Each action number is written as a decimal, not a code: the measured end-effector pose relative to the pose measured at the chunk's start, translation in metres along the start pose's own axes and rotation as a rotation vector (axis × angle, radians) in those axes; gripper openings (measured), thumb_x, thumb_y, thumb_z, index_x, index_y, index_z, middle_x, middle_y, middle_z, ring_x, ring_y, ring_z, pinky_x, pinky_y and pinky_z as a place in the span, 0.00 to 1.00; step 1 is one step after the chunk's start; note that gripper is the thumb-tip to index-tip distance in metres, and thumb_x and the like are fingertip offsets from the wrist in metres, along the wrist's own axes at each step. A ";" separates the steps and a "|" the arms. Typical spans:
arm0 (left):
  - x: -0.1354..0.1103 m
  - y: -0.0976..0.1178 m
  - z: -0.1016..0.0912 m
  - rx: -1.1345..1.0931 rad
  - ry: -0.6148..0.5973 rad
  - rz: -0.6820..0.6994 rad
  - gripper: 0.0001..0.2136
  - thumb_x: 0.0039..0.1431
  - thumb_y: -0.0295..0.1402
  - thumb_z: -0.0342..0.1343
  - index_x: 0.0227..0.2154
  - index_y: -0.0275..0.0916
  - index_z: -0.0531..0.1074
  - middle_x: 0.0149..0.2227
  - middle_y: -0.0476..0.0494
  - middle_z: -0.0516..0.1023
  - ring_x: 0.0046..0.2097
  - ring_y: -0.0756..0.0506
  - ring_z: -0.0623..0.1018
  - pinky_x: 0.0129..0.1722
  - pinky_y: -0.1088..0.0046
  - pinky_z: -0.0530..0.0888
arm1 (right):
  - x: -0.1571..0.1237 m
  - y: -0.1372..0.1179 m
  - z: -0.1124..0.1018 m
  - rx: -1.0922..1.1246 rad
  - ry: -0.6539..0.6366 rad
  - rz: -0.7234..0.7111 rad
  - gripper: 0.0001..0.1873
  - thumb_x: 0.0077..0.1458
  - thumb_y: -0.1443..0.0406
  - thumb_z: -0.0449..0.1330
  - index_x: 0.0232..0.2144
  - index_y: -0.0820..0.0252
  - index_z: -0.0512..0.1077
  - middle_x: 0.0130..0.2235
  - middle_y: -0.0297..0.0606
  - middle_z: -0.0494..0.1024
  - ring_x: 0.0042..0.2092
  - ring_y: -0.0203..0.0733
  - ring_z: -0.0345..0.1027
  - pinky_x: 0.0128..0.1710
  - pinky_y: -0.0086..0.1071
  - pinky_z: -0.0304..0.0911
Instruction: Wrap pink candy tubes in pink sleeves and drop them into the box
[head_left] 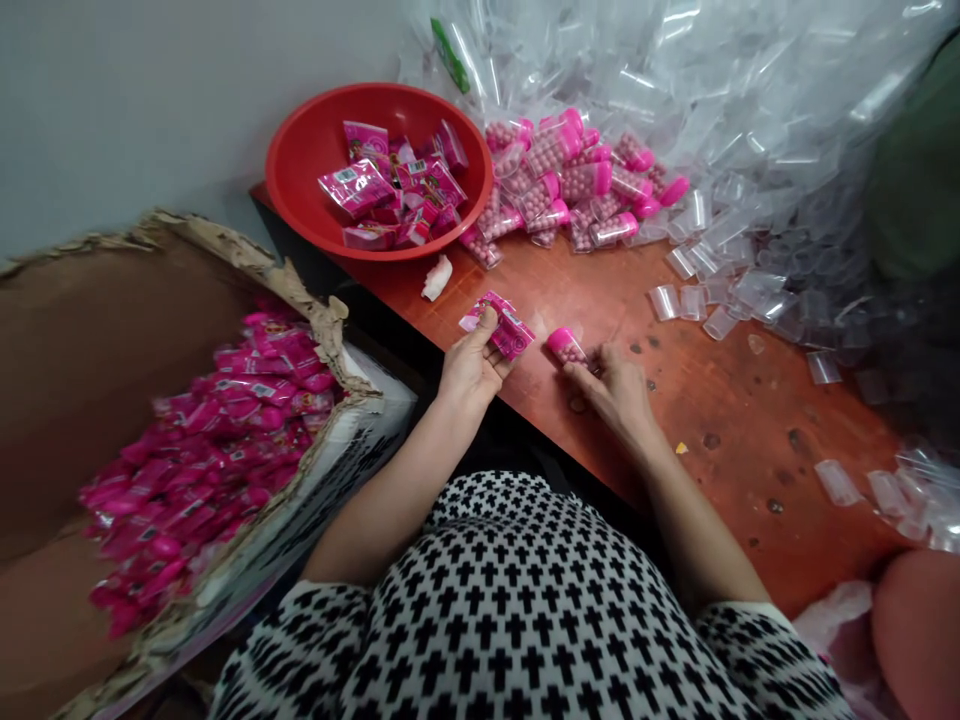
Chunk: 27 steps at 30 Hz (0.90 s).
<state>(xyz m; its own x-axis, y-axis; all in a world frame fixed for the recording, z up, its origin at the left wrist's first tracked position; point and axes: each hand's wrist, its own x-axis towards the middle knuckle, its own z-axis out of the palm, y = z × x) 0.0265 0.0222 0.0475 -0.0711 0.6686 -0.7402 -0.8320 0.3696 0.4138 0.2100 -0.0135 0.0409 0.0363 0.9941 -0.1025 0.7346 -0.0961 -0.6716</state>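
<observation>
Between the thumb and fingers of my left hand [474, 368] is a flat pink printed packet [504, 328], held over the table's front edge. My right hand [616, 390] is closed on a small clear tube of pink beads [568, 346] with a bright pink cap; the cap points toward the packet. Packet and tube are apart. My right fingers hide the tube's lower end. Beyond my hands, similar capped tubes of beads [559, 180] lie in a heap. More pink packets [360, 188] rest in a red bowl [289, 190].
At left stands a torn cardboard box [330, 350] filled with pink wrapped packages [217, 440]. Loose clear tubes [720, 322] are scattered along the reddish table [600, 290], with a large pile of clear plastic [675, 70] behind. A crumpled white scrap [436, 278] lies near the bowl.
</observation>
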 end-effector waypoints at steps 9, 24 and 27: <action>0.006 -0.005 -0.007 -0.056 -0.047 -0.026 0.09 0.52 0.36 0.64 0.31 0.36 0.72 0.26 0.46 0.79 0.27 0.50 0.79 0.33 0.76 0.78 | -0.043 -0.036 0.030 0.764 0.014 0.096 0.16 0.51 0.55 0.64 0.34 0.56 0.63 0.22 0.25 0.73 0.17 0.30 0.63 0.15 0.24 0.59; 0.005 -0.009 -0.002 -0.115 -0.074 -0.064 0.09 0.54 0.35 0.63 0.30 0.35 0.72 0.27 0.46 0.79 0.28 0.51 0.79 0.32 0.77 0.76 | -0.040 -0.036 0.037 0.761 0.041 0.091 0.16 0.51 0.56 0.65 0.34 0.57 0.63 0.21 0.24 0.72 0.17 0.29 0.63 0.15 0.23 0.58; 0.005 -0.012 -0.002 -0.109 -0.079 -0.068 0.08 0.55 0.35 0.62 0.28 0.35 0.72 0.26 0.47 0.78 0.27 0.51 0.78 0.31 0.77 0.76 | -0.039 -0.034 0.040 0.734 0.039 0.074 0.16 0.51 0.56 0.64 0.34 0.57 0.64 0.23 0.26 0.73 0.18 0.30 0.64 0.16 0.24 0.59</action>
<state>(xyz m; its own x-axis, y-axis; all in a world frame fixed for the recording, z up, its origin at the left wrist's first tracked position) 0.0347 0.0200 0.0374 0.0279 0.6946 -0.7189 -0.8886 0.3466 0.3004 0.1566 -0.0506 0.0383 0.1025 0.9834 -0.1497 0.0870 -0.1588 -0.9835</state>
